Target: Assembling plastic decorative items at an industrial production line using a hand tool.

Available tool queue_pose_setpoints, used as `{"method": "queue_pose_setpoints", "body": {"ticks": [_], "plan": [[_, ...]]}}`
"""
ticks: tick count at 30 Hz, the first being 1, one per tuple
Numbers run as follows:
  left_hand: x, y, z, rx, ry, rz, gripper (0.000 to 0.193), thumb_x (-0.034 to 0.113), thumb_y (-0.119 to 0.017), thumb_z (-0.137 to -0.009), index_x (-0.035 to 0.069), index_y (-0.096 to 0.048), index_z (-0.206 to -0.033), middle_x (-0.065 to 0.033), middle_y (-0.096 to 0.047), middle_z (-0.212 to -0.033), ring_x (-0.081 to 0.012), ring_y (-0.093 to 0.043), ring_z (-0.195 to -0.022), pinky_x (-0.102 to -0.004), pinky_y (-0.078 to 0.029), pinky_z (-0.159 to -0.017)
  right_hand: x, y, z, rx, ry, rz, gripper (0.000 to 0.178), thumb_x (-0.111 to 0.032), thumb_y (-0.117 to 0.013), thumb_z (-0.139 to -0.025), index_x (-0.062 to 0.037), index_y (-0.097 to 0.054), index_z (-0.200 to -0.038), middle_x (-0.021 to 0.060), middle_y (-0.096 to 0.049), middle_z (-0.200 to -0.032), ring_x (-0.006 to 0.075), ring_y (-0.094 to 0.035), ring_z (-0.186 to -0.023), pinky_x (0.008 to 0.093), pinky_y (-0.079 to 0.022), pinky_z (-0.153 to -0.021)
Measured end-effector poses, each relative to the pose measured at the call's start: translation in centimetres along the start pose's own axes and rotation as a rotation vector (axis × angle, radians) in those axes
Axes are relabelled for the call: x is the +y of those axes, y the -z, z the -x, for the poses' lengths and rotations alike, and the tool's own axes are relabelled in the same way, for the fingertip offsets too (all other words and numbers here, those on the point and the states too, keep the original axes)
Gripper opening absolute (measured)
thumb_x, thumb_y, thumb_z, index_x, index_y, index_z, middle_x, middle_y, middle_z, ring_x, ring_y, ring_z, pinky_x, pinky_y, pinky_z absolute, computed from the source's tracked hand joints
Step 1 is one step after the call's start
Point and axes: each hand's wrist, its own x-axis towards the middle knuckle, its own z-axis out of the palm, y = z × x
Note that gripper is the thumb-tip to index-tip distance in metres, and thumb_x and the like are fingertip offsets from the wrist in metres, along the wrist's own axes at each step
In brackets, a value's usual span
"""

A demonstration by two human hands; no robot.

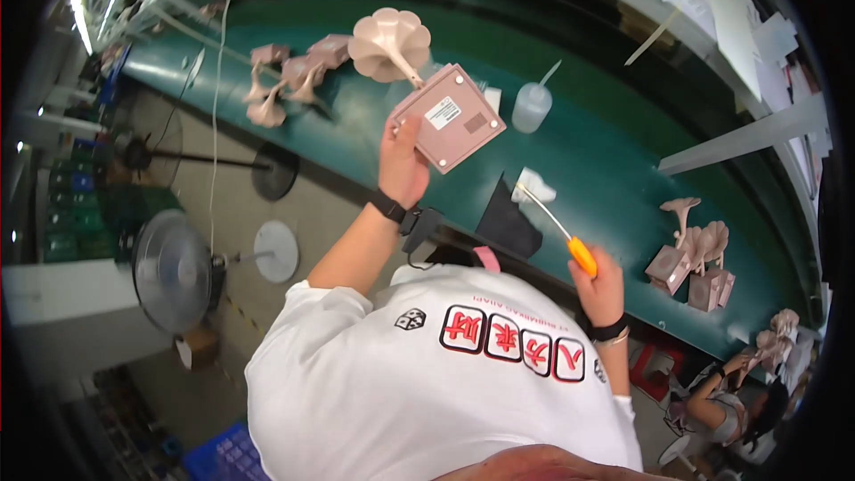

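Observation:
My left hand is closed round one corner of a pink gramophone-shaped piece. Its square underside faces me, with white round feet at the corners, a pale label and a darker patch. The flower-like horn points away to the upper left. My right hand grips a screwdriver by its orange handle. The long metal shaft slants up and left, its tip over a crumpled white cloth. Beside the cloth lies a black flat piece at the bench's near edge.
Several more pink gramophone pieces lie at the left on the green bench; others stand at the right. Beyond my hands is a translucent squeeze bottle. A fan stands left on the floor. Another person works at far right.

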Motion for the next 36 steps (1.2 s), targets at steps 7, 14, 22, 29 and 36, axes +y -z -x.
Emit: {"method": "queue_pose_setpoints", "body": {"ticks": [7,14,22,29,36], "plan": [[3.4,6.7,15.5,0.140,-0.270,-0.582,0.055,0.013,-0.079,-0.082,0.002,-0.050,-0.128,-0.0081,-0.062,-0.118,-0.0182,-0.062,-0.105,-0.0327,-0.052,-0.092,-2.2,0.6,3.6,-0.236,0.259,0.215,0.022,-0.018,-0.073,-0.083,-0.0018,-0.061,-0.092,0.0173,-0.063,-0.083,0.0383,-0.061,-0.073,0.0402,-0.049,-0.064],[8.7,11.1,23.7,0.078,-0.237,-1.185,0.056,0.017,-0.082,-0.077,0.003,-0.055,-0.124,-0.0065,-0.064,-0.114,-0.0186,-0.062,-0.107,-0.0350,-0.052,-0.092,-3.1,-1.0,6.4,-0.379,0.406,0.258,0.030,-0.026,-0.074,-0.083,-0.0029,-0.055,-0.084,0.0163,-0.058,-0.077,0.0387,-0.060,-0.071,0.0443,-0.047,-0.062],[11.4,20.7,31.7,0.068,0.311,-0.711,0.053,0.032,-0.073,-0.086,0.010,-0.055,-0.131,-0.0075,-0.064,-0.121,-0.0233,-0.061,-0.112,-0.0421,-0.051,-0.097,-3.2,-2.4,3.9,-0.574,0.493,0.204,0.033,-0.030,-0.073,-0.084,-0.0023,-0.056,-0.083,0.0172,-0.059,-0.077,0.0387,-0.059,-0.070,0.0438,-0.045,-0.062],[5.3,19.4,36.8,0.705,0.007,0.435,0.053,0.048,-0.057,-0.096,0.012,-0.052,-0.135,-0.0105,-0.058,-0.130,-0.0300,-0.055,-0.120,-0.0483,-0.050,-0.100,-3.3,-3.6,5.5,-0.759,0.482,0.139,0.034,-0.033,-0.073,-0.084,-0.0022,-0.058,-0.083,0.0177,-0.060,-0.075,0.0381,-0.059,-0.069,0.0433,-0.045,-0.062],[6.9,19.8,40.3,0.826,0.014,0.293,0.047,0.036,-0.057,-0.098,0.010,-0.051,-0.136,-0.0132,-0.056,-0.134,-0.0309,-0.056,-0.119,-0.0505,-0.050,-0.097,-4.2,-5.6,7.2,-0.788,0.565,0.115,0.034,-0.032,-0.073,-0.084,-0.0018,-0.059,-0.083,0.0180,-0.060,-0.076,0.0380,-0.059,-0.071,0.0421,-0.046,-0.062]]}}
